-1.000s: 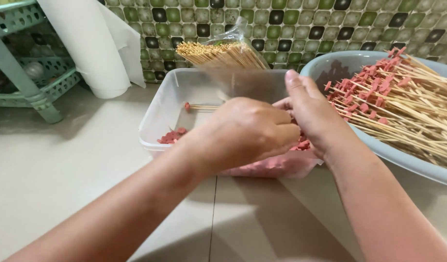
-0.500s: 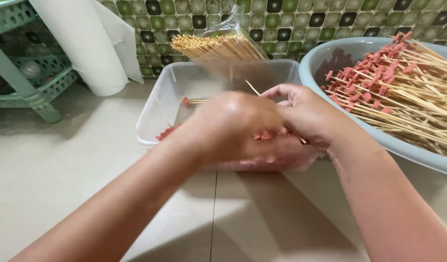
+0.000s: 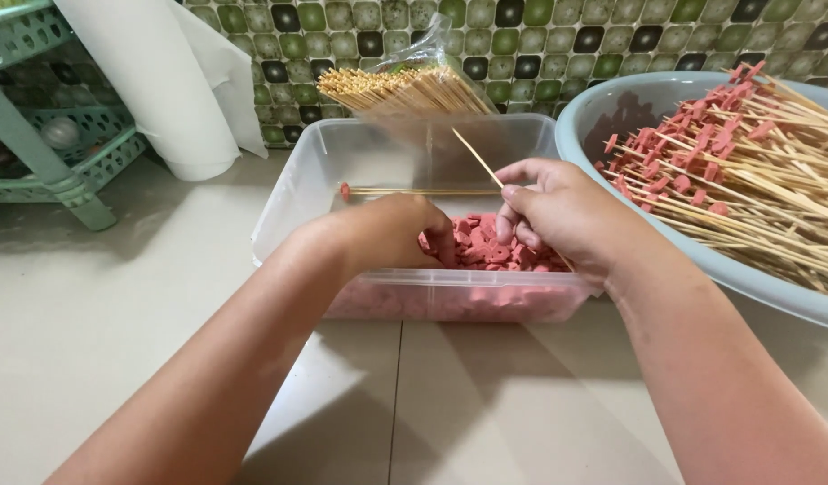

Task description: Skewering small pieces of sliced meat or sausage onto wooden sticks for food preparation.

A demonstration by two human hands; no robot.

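A thin bamboo skewer is being pinched in the right hand; pink sausage slices in the clear plastic tub are being fingered by the left hand, its grip hidden.

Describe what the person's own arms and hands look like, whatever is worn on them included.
Both forearms are bare as far up as the picture shows, with no sleeves in view. The left hand and the right hand wear no gloves, and no rings, watch or bracelet can be seen on either. The fingernails that show are short and unpainted.
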